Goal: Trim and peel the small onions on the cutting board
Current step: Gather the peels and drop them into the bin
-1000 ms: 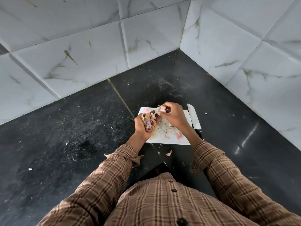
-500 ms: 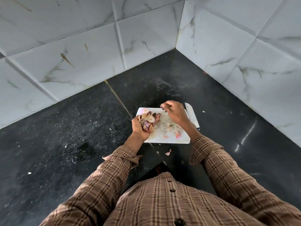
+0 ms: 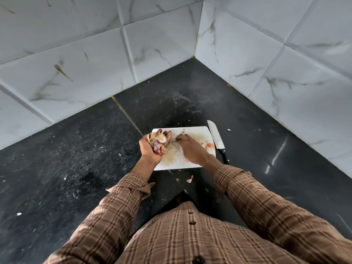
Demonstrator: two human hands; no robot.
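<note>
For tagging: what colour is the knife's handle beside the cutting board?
Black, on the knife lying right of the white cutting board; seen in the head view.

We note: white cutting board point(image 3: 190, 164); black speckled counter point(image 3: 76, 159); grey-veined white wall tiles point(image 3: 76, 63); brown plaid sleeves point(image 3: 266, 202); tan-pink onion skins point(image 3: 159, 141).

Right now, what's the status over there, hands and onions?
Left hand cupping peels. Right hand down on board, fingers at scraps. Knife idle beside board's right edge. Nothing in the way.
</note>
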